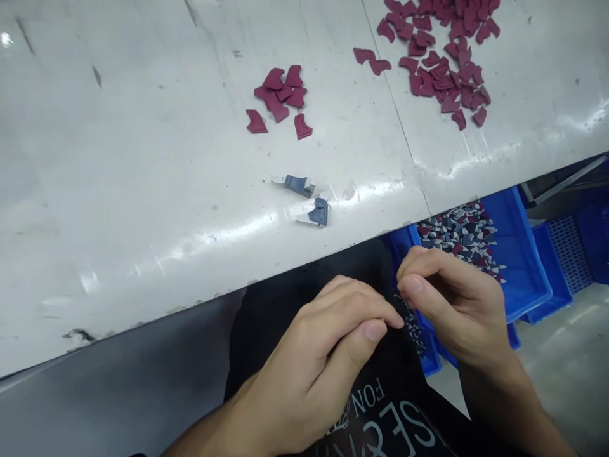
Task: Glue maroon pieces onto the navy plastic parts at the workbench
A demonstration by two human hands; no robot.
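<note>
Both my hands are in front of my body, just off the near edge of the table. My left hand (328, 355) is closed, its thumb pressed against the side of the index finger; whatever it may hold is hidden. Close beside it, my right hand (451, 298) has thumb and index finger brought together in a pinch, and I cannot make out anything between them. On the table near the edge lie two small dark blue pieces with pale, light-grey parts: one blue piece (297, 185) on its side and another blue piece (319, 212) nearer the edge.
A small group of maroon pieces (278, 95) lies farther in on the white table (143, 158). A larger maroon heap (442, 76) spreads at the upper right. Below the edge at right, a blue bin (523, 254) holds many mixed pieces (461, 235), with other blue bins around it.
</note>
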